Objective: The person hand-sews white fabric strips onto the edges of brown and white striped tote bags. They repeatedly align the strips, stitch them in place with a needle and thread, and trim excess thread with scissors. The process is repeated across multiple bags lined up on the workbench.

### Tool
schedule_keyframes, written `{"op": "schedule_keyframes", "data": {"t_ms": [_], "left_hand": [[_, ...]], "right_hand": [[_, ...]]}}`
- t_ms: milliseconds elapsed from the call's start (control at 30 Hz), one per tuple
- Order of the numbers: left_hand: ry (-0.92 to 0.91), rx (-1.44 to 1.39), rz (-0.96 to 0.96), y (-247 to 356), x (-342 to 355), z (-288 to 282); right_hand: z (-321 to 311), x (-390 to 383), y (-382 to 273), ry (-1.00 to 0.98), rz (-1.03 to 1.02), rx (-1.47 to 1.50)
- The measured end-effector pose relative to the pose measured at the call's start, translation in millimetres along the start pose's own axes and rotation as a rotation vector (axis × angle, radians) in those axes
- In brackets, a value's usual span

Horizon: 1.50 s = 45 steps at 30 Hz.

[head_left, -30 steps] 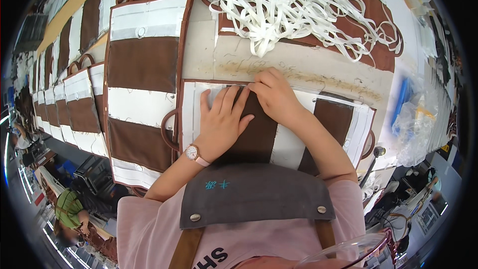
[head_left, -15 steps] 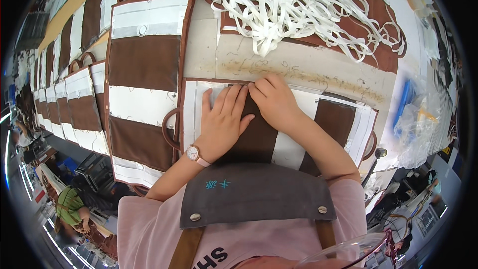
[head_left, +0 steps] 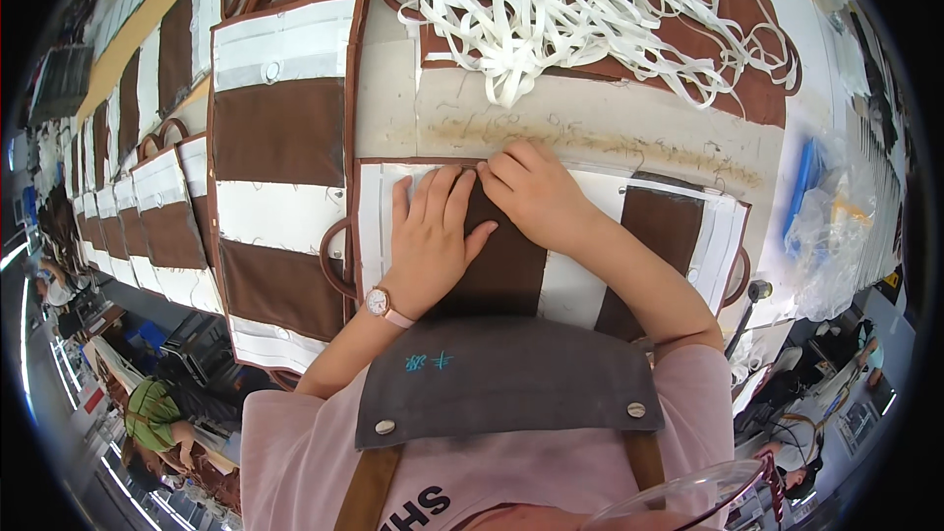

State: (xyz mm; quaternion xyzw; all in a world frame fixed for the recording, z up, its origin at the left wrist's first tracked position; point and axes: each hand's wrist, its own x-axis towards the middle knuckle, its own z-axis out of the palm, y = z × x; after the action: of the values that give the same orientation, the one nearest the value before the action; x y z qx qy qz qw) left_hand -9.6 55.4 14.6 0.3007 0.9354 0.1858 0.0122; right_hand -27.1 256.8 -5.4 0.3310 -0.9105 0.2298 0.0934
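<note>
A brown-and-white striped bag panel [head_left: 573, 290] lies crosswise in front of me, with a brown rim and looped handles at both ends. My left hand [head_left: 436, 236], a watch on its wrist, rests palm down on its left part, fingers apart and fingertips near the far edge. Just right of these fingertips, my right hand [head_left: 536, 197] is closed, its fingers curled at that far edge and touching the panel; whatever lies between its fingertips is hidden.
Striped bag panels [head_left: 278, 128] lie stacked and in rows at left. A heap of white strips [head_left: 551, 5] covers brown pieces behind. A blue object [head_left: 801, 187], clear plastic [head_left: 836, 236] and a metal rod [head_left: 747, 310] are at right. Co-workers [head_left: 157, 413] show at the edges.
My right hand's fingertips have shifted slightly left along the panel's far edge, closer to my left fingertips. My left hand stays spread on the panel. The whole view has shifted slightly.
</note>
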Motion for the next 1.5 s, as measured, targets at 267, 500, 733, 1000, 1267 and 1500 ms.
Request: {"op": "schedule_keyframes", "data": {"t_ms": [267, 500, 733, 1000, 1267, 1500], "left_hand": [[0.052, -0.001, -0.065, -7, 5, -1], [0.011, 0.191, -0.02, 4, 14, -7], [-0.025, 0.065, 0.03, 20, 7, 6], [-0.09, 0.187, 0.068, 30, 10, 8], [-0.08, 0.217, 0.051, 33, 12, 10], [-0.082, 0.21, 0.034, 34, 13, 10]], "right_hand": [[3, 1, -3, 0.086, 0.006, 0.0], [3, 3, -3, 0.078, 0.021, -0.021], [-16, -19, 14, 0.122, 0.283, 0.119], [-20, -17, 15, 0.101, 0.34, 0.188], [-26, -12, 22, 0.007, 0.357, 0.25], [-21, -28, 23, 0.029, 0.124, 0.11]]}}
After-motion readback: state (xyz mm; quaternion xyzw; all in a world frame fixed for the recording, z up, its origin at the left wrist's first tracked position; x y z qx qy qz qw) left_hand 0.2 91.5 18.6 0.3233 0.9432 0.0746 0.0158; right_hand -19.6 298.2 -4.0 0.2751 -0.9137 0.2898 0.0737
